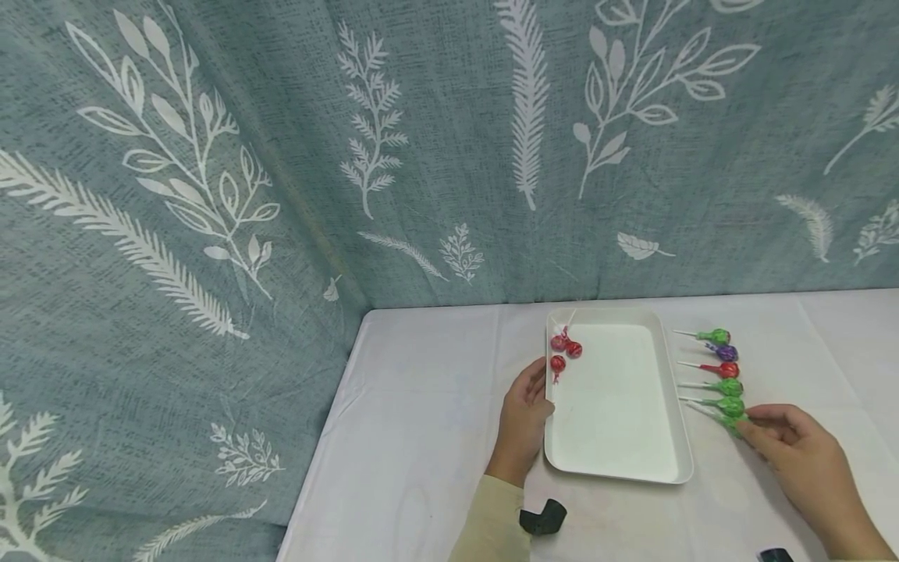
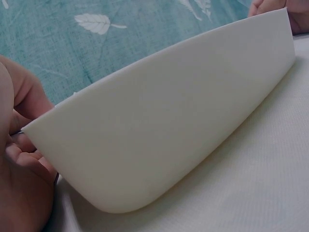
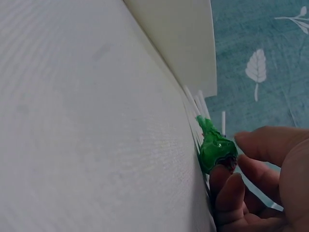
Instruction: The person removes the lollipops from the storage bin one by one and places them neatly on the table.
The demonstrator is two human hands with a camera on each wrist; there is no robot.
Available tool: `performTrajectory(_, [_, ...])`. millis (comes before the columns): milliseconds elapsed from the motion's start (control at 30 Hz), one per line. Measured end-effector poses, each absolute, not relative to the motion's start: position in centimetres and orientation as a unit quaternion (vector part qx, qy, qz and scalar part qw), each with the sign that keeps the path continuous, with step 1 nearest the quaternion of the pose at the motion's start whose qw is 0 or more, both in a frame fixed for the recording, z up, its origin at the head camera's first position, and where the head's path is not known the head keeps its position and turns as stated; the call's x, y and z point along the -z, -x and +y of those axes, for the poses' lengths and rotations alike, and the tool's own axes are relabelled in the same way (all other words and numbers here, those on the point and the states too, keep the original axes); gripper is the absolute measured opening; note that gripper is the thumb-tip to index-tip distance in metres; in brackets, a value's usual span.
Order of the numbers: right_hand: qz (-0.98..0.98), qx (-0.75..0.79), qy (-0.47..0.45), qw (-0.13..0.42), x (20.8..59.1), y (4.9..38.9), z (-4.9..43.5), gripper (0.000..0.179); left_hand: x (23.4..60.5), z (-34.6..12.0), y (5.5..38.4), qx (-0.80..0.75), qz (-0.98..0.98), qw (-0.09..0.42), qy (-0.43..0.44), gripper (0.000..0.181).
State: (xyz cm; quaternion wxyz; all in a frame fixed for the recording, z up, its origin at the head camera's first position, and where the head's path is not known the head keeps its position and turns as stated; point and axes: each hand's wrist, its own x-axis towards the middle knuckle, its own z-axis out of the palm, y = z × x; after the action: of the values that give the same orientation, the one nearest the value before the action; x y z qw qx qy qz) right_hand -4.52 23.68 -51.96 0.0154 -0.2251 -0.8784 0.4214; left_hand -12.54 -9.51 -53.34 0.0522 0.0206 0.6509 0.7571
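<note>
My left hand (image 1: 523, 421) grips the left wall of a white rectangular tray (image 1: 618, 437), its thumb at the rim. The left wrist view shows the tray's outer wall (image 2: 159, 116) close up. Inside the tray's upper left corner lie red-wrapped lollipops (image 1: 573, 350). To the right of the tray, my right hand (image 1: 801, 453) pinches the wrapped head of a green lollipop (image 3: 217, 150) between thumb and fingers. That lollipop is nearest me in a column of lollipops and slants, its stick toward the tray.
Beyond the held lollipop lie green lollipops (image 1: 732, 406), a red one (image 1: 729, 370) and a purple one (image 1: 726, 353), sticks mostly pointing left. A white cloth (image 1: 421, 421) covers the table. A blue-green leaf-patterned curtain (image 1: 449, 140) hangs behind and at the left.
</note>
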Motion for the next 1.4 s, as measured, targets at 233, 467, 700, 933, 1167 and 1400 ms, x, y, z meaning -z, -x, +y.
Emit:
performTrajectory(233, [-0.877, -0.421, 0.228, 0.046, 52.2, 4.3, 23.9, 0.037, 53.3, -9.5, 12.5, -0.753, 0.656, 0.052, -0.018, 0.073])
performTrajectory(467, [-0.874, -0.422, 0.234, 0.059, 51.9, 4.3, 23.7, 0.036, 53.4, -9.6, 12.5, -0.753, 0.656, 0.051, -0.020, 0.073])
performTrajectory(700, [-0.862, -0.437, 0.249, 0.065, 51.3, 4.3, 23.6, 0.039, 53.4, -9.4, 12.4, -0.754, 0.655, 0.052, -0.017, 0.073])
performTrajectory(933, [-0.855, -0.461, 0.225, 0.074, 51.1, 4.2, 23.5, 0.038, 53.4, -9.4, 12.5, -0.753, 0.656, 0.053, -0.013, 0.072])
performTrajectory(1167, [-0.864, -0.456, 0.196, 0.088, 50.6, 4.5, 22.4, 0.032, 53.3, -9.5, 12.5, -0.751, 0.658, 0.052, -0.018, 0.072])
performTrajectory(1400, [-0.858, -0.476, 0.165, 0.100, 50.0, 4.9, 21.6, 0.030, 53.4, -9.4, 12.5, -0.751, 0.658, 0.053, -0.014, 0.071])
